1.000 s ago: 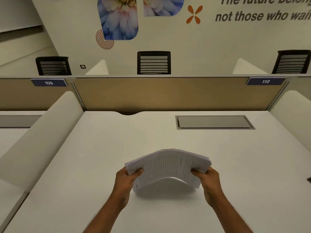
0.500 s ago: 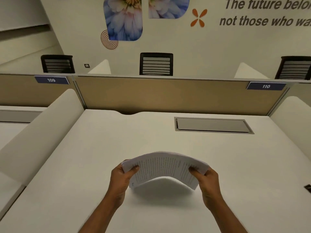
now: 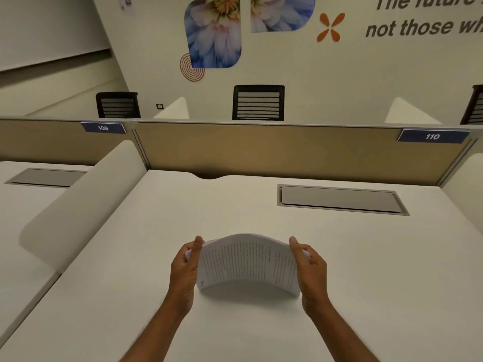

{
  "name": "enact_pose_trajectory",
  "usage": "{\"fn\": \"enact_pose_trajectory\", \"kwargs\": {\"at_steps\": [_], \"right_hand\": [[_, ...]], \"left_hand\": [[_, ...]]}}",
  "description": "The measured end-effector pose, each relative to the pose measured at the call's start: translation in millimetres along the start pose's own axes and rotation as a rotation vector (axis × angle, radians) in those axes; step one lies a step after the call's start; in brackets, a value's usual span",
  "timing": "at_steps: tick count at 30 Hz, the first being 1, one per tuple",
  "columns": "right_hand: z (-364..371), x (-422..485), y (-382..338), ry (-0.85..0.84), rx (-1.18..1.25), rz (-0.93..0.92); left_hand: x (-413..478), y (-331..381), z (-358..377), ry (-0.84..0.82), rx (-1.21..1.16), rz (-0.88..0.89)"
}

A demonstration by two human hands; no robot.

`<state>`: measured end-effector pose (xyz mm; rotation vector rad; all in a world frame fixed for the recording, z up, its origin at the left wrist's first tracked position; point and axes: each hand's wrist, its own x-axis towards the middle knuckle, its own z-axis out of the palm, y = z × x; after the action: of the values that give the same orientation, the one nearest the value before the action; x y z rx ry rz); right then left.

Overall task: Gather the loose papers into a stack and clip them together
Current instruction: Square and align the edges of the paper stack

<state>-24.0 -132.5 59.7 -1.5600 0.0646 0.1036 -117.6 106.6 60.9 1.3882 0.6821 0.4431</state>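
Observation:
A stack of printed white papers (image 3: 248, 259) stands on edge on the white desk (image 3: 366, 270), bowed upward in the middle, printed side toward me. My left hand (image 3: 186, 265) grips its left side, thumb in front and fingers behind. My right hand (image 3: 309, 266) grips its right side the same way. The lower edge of the stack touches the desk near me. No clip is in view.
A grey cable flap (image 3: 339, 199) is set into the desk at the back right. A tan partition (image 3: 287, 150) closes the far edge, and white curved dividers (image 3: 78, 207) stand at both sides. Black chairs (image 3: 258, 102) are beyond the partition.
The stack has turned from lying arched and nearly flat to standing more upright on its lower edge. Both hands have shifted from the near corners to the stack's sides.

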Motion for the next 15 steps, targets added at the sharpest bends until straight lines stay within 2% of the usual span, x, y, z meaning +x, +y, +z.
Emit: {"fn": "enact_pose_trajectory", "kwargs": {"at_steps": [3, 15], "right_hand": [[2, 5, -1, 0.023, -0.026, -0.005], [8, 9, -7, 0.054, -0.047, -0.002]], "left_hand": [[3, 2, 3, 0.059, 0.004, -0.021], [10, 12, 11, 0.051, 0.042, 0.015]]}}
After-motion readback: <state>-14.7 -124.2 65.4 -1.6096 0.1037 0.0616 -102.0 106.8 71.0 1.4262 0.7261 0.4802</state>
